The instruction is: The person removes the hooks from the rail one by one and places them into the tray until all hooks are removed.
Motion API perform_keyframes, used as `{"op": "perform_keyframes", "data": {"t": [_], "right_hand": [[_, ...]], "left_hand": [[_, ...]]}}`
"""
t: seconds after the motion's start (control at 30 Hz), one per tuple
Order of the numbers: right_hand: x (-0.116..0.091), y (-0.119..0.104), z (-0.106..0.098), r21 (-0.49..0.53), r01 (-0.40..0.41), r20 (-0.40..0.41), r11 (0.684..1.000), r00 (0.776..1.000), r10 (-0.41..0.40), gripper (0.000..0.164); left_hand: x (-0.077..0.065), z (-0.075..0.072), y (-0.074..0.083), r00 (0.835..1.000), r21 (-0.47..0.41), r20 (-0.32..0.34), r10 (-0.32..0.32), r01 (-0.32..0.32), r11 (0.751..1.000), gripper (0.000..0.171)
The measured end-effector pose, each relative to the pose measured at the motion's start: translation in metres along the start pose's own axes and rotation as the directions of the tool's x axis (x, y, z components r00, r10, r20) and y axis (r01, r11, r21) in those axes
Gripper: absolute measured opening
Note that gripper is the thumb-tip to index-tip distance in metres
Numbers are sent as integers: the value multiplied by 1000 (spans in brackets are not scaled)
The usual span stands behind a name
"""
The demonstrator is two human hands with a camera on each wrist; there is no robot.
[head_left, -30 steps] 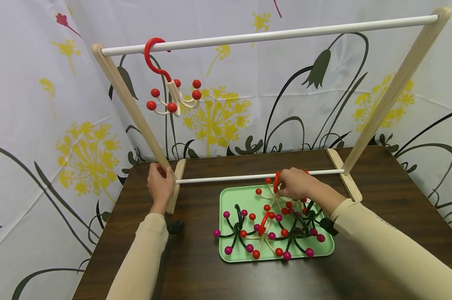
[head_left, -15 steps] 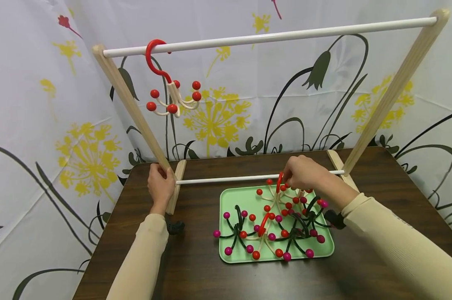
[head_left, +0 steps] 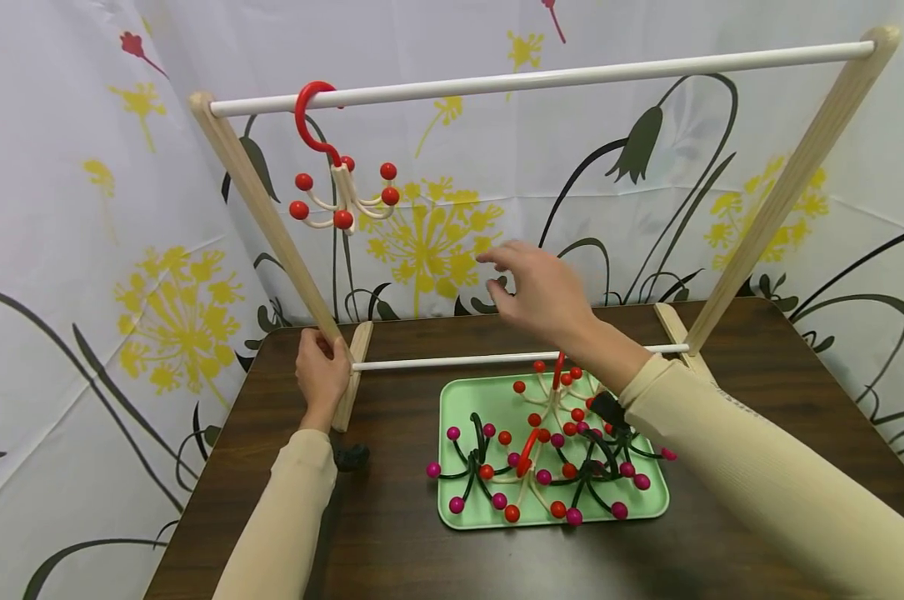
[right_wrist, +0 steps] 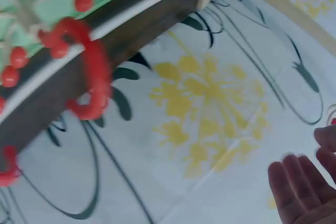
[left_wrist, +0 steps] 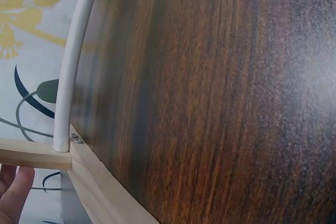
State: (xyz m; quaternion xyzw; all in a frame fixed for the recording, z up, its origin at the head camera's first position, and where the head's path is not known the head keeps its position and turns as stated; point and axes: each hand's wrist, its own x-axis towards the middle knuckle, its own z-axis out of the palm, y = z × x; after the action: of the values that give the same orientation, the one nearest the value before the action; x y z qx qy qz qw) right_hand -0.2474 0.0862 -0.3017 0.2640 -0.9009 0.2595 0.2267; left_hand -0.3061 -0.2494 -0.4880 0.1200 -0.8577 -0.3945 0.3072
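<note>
Left hand (head_left: 321,373) gripping wooden rack (head_left: 272,223) leg near foot, fingers curled round it.

Hung hook cluster (head_left: 337,187) on top rail (head_left: 541,77), 10 o'clock of right hand.

Right hand (head_left: 543,293) raised mid-air, fingers spread, holding nothing.

Red hook (head_left: 557,369) leaning against lower rail (head_left: 496,359), 5 o'clock of right hand, rest of cluster in green tray (head_left: 459,508).

Risk: hook likely to slide off rail into tangled pile; forearm just above could snag prongs, drag tray.

Cream long sleeves on both arms; black wrist strap (head_left: 605,407) at right cuff; hands bare.
</note>
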Motion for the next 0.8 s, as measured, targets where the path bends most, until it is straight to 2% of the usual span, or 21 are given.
{"op": "perform_keyframes", "data": {"t": [0.13, 0.27, 0.33, 0.4, 0.5, 0.7, 0.8], "right_hand": [[23, -18, 4, 27, 140, -35, 990, 990, -139, 55], [46, -32, 9, 20, 325, -89, 945, 942, -322, 72], [54, -39, 11, -7, 370, -65, 929, 927, -369, 74], [60, -44, 13, -37, 378, -22, 925, 925, -379, 72], [65, -50, 13, -78, 335, 47, 939, 942, -333, 67], [73, -51, 12, -114, 295, -2, 948, 955, -298, 66], [74, -51, 12, -126, 278, 28, 952, 961, -276, 69]], "left_hand": [[0, 1, -1, 1000, 11, 1, 7, -7, 1000, 19], [0, 1, -1, 1000, 8, -2, 9, -9, 1000, 19], [0, 1, -1, 1000, 7, 0, 10, -10, 1000, 19], [0, 0, -1, 1000, 8, 2, 12, -12, 1000, 19], [0, -1, -1, 1000, 10, 2, 15, -15, 1000, 20], [1, -2, -1, 1000, 22, 4, 9, -9, 1000, 20], [0, -3, 0, 1000, 23, 12, 3, -3, 1000, 20]]}}
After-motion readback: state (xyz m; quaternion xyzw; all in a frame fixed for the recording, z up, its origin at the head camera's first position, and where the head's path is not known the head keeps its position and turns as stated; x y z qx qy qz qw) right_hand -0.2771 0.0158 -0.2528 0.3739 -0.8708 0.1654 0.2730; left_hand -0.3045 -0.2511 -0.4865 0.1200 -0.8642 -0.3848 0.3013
